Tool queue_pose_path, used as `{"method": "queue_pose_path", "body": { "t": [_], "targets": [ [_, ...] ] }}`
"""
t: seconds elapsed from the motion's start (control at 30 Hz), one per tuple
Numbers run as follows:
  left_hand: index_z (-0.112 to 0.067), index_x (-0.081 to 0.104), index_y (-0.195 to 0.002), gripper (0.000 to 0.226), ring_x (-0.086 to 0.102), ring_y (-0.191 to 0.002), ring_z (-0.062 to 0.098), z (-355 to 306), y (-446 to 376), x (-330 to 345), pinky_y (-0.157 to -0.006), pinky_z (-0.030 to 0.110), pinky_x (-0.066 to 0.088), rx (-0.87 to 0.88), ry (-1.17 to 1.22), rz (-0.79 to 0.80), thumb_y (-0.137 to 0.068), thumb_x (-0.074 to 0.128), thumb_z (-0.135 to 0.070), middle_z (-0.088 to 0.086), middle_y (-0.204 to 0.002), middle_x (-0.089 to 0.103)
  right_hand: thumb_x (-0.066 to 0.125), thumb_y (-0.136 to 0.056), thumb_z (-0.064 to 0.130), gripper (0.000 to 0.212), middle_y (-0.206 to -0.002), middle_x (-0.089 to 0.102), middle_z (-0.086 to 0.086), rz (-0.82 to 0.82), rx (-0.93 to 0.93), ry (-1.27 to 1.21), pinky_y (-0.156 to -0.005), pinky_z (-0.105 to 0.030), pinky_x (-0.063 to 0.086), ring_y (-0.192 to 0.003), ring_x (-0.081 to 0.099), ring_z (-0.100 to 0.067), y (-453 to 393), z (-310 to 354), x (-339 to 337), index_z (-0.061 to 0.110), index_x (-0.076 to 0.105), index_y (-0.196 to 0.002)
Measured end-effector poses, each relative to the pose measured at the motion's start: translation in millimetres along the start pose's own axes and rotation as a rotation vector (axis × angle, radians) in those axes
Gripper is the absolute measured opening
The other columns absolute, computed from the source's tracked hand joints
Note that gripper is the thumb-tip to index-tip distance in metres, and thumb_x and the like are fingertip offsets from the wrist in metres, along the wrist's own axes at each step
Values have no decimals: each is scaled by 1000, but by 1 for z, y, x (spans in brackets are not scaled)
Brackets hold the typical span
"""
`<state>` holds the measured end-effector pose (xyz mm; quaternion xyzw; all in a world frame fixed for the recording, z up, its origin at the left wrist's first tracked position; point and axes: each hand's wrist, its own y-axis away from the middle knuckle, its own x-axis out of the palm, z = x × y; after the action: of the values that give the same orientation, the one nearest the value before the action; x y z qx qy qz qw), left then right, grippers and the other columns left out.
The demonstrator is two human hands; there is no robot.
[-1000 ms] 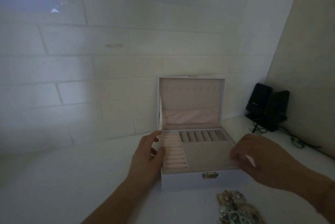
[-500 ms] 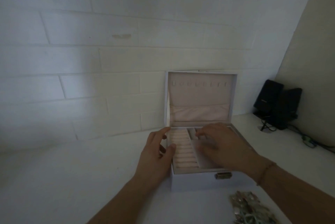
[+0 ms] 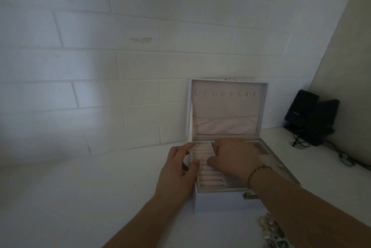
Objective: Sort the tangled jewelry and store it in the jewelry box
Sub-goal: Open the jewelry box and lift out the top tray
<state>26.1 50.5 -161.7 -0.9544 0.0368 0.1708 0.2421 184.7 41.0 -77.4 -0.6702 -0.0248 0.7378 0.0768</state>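
Left hand (image 3: 178, 169) gripping box (image 3: 220, 201) edge, right hand (image 3: 234, 157) on padded tray

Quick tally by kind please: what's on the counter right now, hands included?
Hands: 2, left hand and right hand
Jewelry box: 1, lid open
Tangled jewelry pile: 1
Black speakers: 2
Total: 6

Dim, hazy, soft wide-angle view

A white jewelry box (image 3: 220, 200) is set open on the table, lid upright, pale pink lining shown. Tangled jewelry (image 3: 273, 231) is heaped just before its right front corner.
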Motion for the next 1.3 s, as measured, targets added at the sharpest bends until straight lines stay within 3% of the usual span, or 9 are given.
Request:
{"method": "queue_pose_path", "body": {
  "t": [0.23,0.4,0.5,0.57,0.73,0.93,1.07,1.17,1.3],
  "targets": [
    [-38,42,-135,56,60,-74,2,0,2,-2,-75,27,48,-15,-80,27,-86,33,-63,-11,-118,45,58,-73,47,26,-81,63,5,-302,5,-68,-68,-25,42,-83,59,-17,12,0,8,22,61,-76],
    [-38,40,-136,71,50,-103,-1,-2,3,-2,-90,23,38,-40,-46,44,-81,12,-75,-13,-129,46,61,-75,46,20,-80,46,10,-428,-19,-192,-77,-30,41,-90,56,-19,17,-4,-6,29,51,-76],
    [-37,41,-137,72,51,-112,5,0,2,-4,-97,29,41,-49,-37,63,-83,12,-74,-10,-132,47,60,-80,46,18,-78,49,13,-501,-34,-255,-71,-25,44,-75,51,-7,17,-3,-34,30,51,-81],
    [-38,40,-137,70,54,-105,2,0,2,-5,-94,31,45,-44,-44,87,-82,18,-75,-11,-128,48,59,-81,45,17,-76,50,14,-548,-34,-329,-63,-21,40,-68,48,-4,14,-6,-59,30,52,-81],
    [-38,41,-137,71,59,-79,1,-1,0,-6,-81,36,54,-40,-46,105,-71,42,-66,-11,-119,46,64,-80,31,14,-81,63,-2,-707,-6,-436,-72,-26,41,-75,56,-18,12,-57,-121,17,64,-84],
    [-36,49,-128,53,54,-99,0,-2,2,-5,-84,35,54,65,-82,33,-78,42,-53,-12,-141,27,65,-84,23,19,-73,58,-9,-424,237,-143,-66,-30,38,-66,51,-23,10,-173,-105,12,57,-71],
    [-19,63,-105,39,48,-120,26,-9,4,-12,-97,37,41,441,-71,-20,-92,47,-51,7,-132,44,63,-85,33,27,-72,60,-9,-153,330,-3,-60,-29,37,-57,46,-15,19,-220,-44,16,54,-66],
    [-14,64,-86,40,55,-105,27,-20,7,-16,-90,45,40,690,-132,116,-91,51,-52,4,-110,59,59,-84,38,25,-75,60,-3,-101,298,65,-56,-26,35,-60,50,-14,23,-220,-1,17,56,-71],
    [-13,64,-75,36,57,-85,20,-16,7,-16,-83,48,41,691,-198,244,-83,64,-49,-1,-92,61,46,-81,39,22,-82,67,-5,-177,284,55,-67,-33,49,-70,59,-24,22,-212,25,25,60,-71]
  ]
}}
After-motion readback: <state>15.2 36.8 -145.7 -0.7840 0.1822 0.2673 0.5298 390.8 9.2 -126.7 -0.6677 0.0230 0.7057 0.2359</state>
